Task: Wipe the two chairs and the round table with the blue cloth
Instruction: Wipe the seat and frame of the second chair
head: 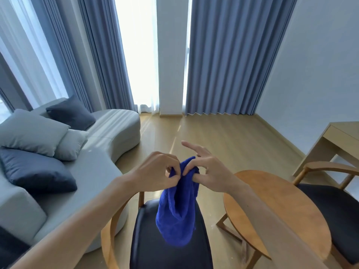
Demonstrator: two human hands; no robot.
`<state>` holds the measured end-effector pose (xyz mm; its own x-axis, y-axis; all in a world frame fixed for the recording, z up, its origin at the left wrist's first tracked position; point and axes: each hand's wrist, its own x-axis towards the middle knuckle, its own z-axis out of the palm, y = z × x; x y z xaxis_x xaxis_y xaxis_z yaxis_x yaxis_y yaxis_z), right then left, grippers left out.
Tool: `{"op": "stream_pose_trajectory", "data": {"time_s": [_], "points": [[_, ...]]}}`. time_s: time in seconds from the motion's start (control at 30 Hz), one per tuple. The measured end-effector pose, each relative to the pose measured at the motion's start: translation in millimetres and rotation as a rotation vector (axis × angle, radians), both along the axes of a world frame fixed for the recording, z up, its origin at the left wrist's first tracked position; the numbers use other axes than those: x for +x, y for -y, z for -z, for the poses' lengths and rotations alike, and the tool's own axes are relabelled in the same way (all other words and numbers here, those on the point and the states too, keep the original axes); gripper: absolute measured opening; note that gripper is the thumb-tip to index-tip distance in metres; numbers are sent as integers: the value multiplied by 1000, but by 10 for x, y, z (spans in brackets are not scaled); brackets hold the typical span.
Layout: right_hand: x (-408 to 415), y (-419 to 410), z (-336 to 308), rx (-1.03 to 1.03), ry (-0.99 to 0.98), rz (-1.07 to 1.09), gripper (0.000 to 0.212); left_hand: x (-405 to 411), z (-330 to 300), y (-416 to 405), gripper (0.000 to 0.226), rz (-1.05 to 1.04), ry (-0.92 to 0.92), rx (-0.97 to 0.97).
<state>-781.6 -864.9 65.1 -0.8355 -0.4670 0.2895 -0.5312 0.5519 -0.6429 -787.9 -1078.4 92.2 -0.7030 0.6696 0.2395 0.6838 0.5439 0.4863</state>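
Overhead, blue cloth (177,206) between both hands.

A home living room.
A grey sofa (101,144) with cushions (35,131), floor-length blue curtains (229,55), wood flooring (223,136), wooden chairs (169,239) and a small round tabletop (275,206) show it.

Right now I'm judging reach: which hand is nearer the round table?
Right. The right hand pinches the blue cloth just beyond the round table's left edge; the left hand grips the cloth farther left, above the near chair.
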Motion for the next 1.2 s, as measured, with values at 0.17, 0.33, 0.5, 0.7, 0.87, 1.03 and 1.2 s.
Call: {"op": "stream_pose_trajectory", "data": {"time_s": [0.17,0.33,0.5,0.7,0.87,1.03,1.2], "points": [[31,-50,-10,-27,181,-61,30,-31,57,36,35,18,26,-91],[80,-60,-30,-52,136,-4,28,-67,223,106,40,-19,19,-49],[80,-92,-74,-51,73,26,28,34,478,129,33,-76,90,-167],[47,-232,-70,-158,56,154,29,97,736,294,40,-66,-163,-335],[39,-382,-67,-14,11,196,21,-83,438,426,37,-137,-288,-132],[3,-459,-73,55,35,205,21,-170,106,396,32,-169,-353,-128],[-14,-384,-151,8,74,175,20,-193,-74,484,33,-203,-398,-153]]}}
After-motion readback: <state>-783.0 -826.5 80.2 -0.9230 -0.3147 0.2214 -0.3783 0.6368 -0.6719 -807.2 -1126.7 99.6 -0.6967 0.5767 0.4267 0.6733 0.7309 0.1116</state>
